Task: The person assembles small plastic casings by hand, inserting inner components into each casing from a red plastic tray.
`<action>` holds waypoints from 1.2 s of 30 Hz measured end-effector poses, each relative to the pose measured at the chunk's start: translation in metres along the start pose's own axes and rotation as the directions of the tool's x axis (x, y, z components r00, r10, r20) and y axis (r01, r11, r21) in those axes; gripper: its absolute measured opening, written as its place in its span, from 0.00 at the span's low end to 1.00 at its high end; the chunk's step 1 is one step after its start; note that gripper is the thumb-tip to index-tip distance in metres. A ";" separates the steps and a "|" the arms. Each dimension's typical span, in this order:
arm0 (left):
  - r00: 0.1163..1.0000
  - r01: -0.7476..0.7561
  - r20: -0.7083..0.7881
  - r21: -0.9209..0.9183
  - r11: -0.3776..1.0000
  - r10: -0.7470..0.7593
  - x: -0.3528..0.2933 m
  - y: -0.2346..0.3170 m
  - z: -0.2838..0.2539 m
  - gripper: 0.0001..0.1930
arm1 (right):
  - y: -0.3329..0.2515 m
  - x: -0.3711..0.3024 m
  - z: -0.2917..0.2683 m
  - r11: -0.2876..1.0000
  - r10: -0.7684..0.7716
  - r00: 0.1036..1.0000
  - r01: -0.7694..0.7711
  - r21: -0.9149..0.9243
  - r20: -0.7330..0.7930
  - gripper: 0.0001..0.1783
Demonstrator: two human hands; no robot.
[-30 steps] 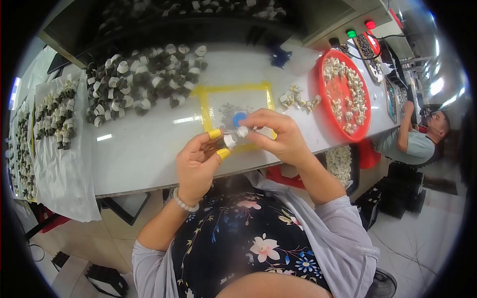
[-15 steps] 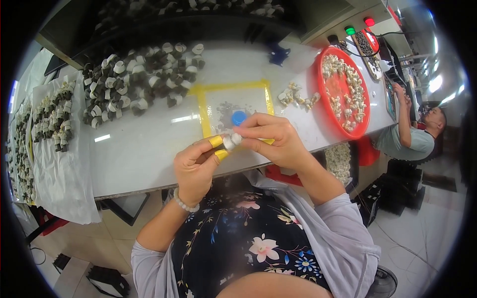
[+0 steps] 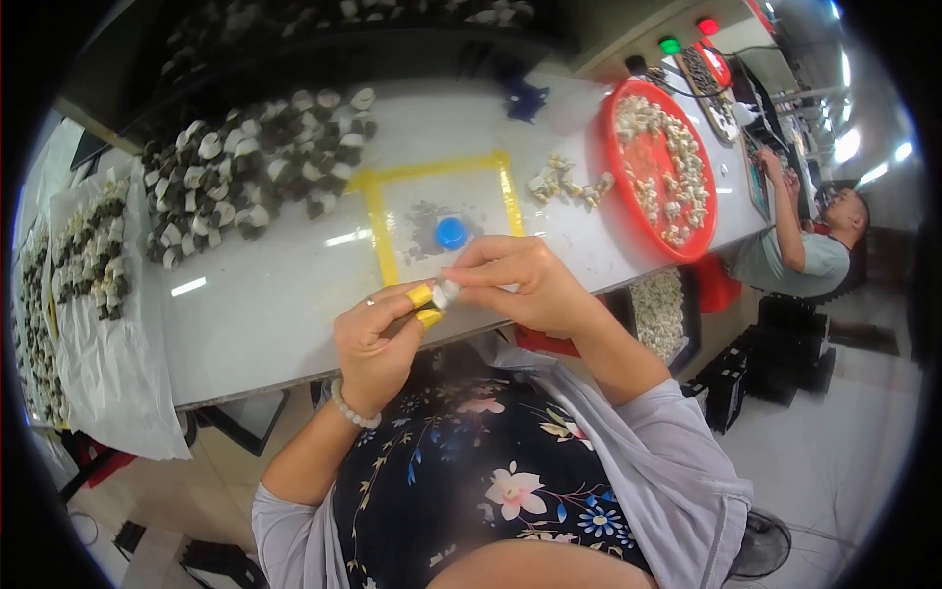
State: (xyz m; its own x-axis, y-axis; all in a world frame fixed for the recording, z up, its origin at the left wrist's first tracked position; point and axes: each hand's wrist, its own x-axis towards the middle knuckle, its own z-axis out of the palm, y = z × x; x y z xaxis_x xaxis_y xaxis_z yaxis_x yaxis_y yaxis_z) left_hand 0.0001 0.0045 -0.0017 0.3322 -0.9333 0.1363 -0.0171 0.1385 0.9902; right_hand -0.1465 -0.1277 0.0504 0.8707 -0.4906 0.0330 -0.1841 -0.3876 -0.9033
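Observation:
My left hand (image 3: 376, 342), with yellow tape wrapped on its thumb and forefinger, pinches a small white part (image 3: 445, 294) over the table's near edge. From the other side the fingertips of my right hand (image 3: 535, 285) close on the same part. Its exact kind is unclear, as the fingers cover much of it. Just beyond my fingertips, a round blue cap (image 3: 451, 234) sits inside a square of yellow tape (image 3: 381, 240), on a patch of dark smudges.
A heap of black-and-white parts (image 3: 235, 182) covers the table's back left. To the right lie loose cream-white pieces (image 3: 564, 182), beside a red basin (image 3: 669, 250) with more of them. White plastic sheeting (image 3: 123, 373) hangs at the left. A co-worker (image 3: 795, 260) sits far right.
Both hands have come slightly closer to my body with the white part still between them. The whole view has shifted a little, moving the table items leftward in the picture.

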 end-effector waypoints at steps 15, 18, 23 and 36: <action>0.984 0.135 -0.069 -0.324 0.936 -0.166 0.002 0.001 0.008 0.19 | 0.036 -0.036 -0.083 0.572 -0.083 0.831 -0.412 -0.709 -0.550 0.11; 0.982 0.134 -0.080 -0.327 0.935 -0.169 0.003 0.002 0.007 0.20 | 0.048 -0.039 -0.080 0.490 -0.061 0.870 -0.402 -0.774 -0.490 0.09; 0.971 0.117 -0.145 -0.398 0.910 -0.188 0.003 0.004 0.010 0.19 | 0.051 -0.043 -0.077 0.563 -0.013 0.852 -0.427 -0.708 -0.523 0.08; 0.901 0.190 -0.062 -0.832 0.521 -0.429 0.010 0.015 -0.034 0.15 | 0.036 -0.018 -0.029 0.817 -0.161 0.874 -0.143 -0.559 -0.458 0.10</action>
State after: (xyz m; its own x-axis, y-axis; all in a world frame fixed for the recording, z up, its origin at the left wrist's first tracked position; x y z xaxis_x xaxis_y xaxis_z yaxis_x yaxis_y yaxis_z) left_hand 0.0354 0.0089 0.0131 0.3655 -0.8797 -0.3042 0.8393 0.1701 0.5164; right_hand -0.1821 -0.1558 0.0297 0.5817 -0.7241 0.3705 -0.5295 -0.6829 -0.5032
